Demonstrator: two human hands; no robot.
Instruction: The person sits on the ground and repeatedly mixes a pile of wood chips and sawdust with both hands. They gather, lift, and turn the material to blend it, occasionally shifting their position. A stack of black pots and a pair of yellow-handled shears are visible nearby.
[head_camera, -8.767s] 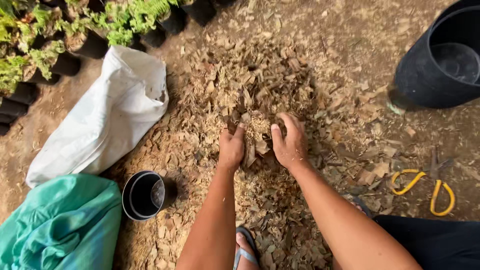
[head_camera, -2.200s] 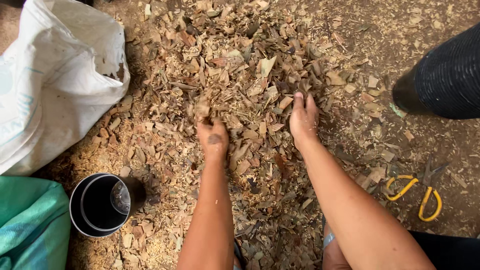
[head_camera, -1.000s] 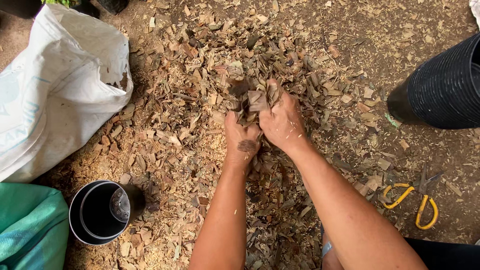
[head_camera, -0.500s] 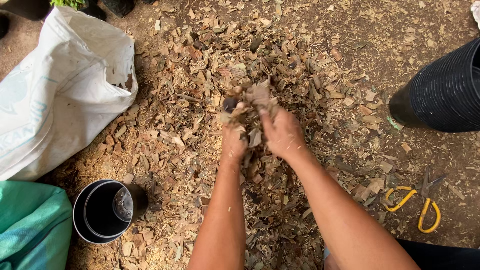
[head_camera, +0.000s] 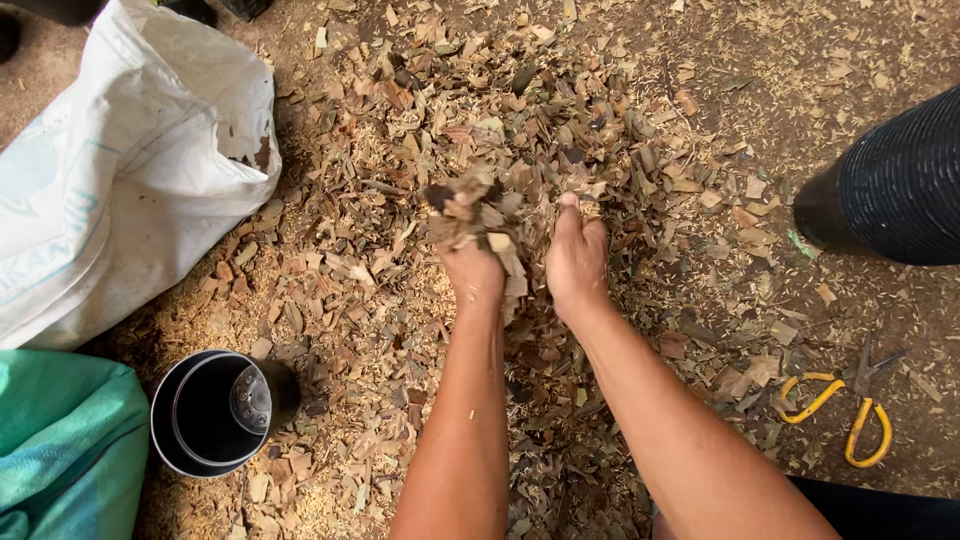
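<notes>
A wide heap of dry wood chips and bark pieces (head_camera: 400, 130) covers the ground in front of me. My left hand (head_camera: 472, 272) and my right hand (head_camera: 576, 262) are raised together above the heap, cupping a clump of chips (head_camera: 490, 205) between them. Some pieces spill from between my palms. A small empty black plastic pot (head_camera: 215, 410) lies on its side at the lower left, its mouth turned toward me.
A white woven sack (head_camera: 120, 170) lies open at the upper left, a green bag (head_camera: 60, 450) below it. A large black ribbed pot (head_camera: 895, 185) stands at the right edge. Yellow-handled scissors (head_camera: 850, 405) lie on the chips at the lower right.
My hands spread apart on the heap, then came together, scooped up chips and lifted them. In the last half second they parted slightly with the clump still raised.
</notes>
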